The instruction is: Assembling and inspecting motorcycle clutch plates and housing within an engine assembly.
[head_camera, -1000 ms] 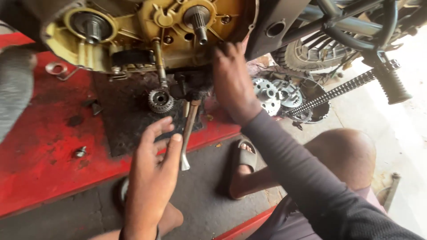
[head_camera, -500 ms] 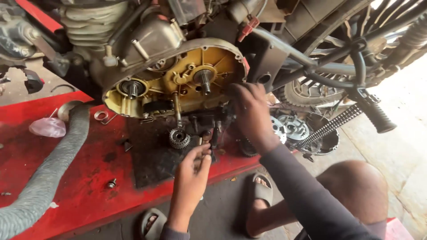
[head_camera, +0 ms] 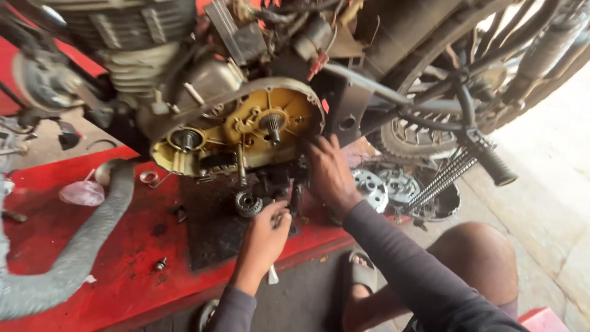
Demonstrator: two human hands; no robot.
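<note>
Motorcycle (head_camera: 258,55): parked on a red lift, clutch-side cover off, the top of the bike cut off by the frame edge
Lift (head_camera: 110,258): red steel platform serving as the desk, oil-stained, with a dark mat (head_camera: 209,227) under the engine
Change: a second ago the view sat tight on the casing; now it has pulled back to take in cylinder fins, frame and rear wheel, while both hands have stayed at the same low corner, which suggests the job there is not finished
Casing (head_camera: 246,132): open yellow-gold housing with two bare shafts standing out
Hose (head_camera: 74,246): grey ribbed length lying across the lift at left
Basin (head_camera: 405,190): on the floor at right, holding clutch plates and a chain
Right hand (head_camera: 329,175): fingers spread and pressed against the lower rear edge of the casing; not gripping anything that can be seen
Left hand (head_camera: 265,237): clenched round a tool (head_camera: 273,270), its pale handle showing below the fist, just beside the gear
Gear (head_camera: 247,204): small toothed wheel sitting on the mat, under the casing
Bolt (head_camera: 161,264): loose on the lift
Hidden: the tool's tip and whatever it meets lie in shadow behind the hands; its kind cannot be told
</note>
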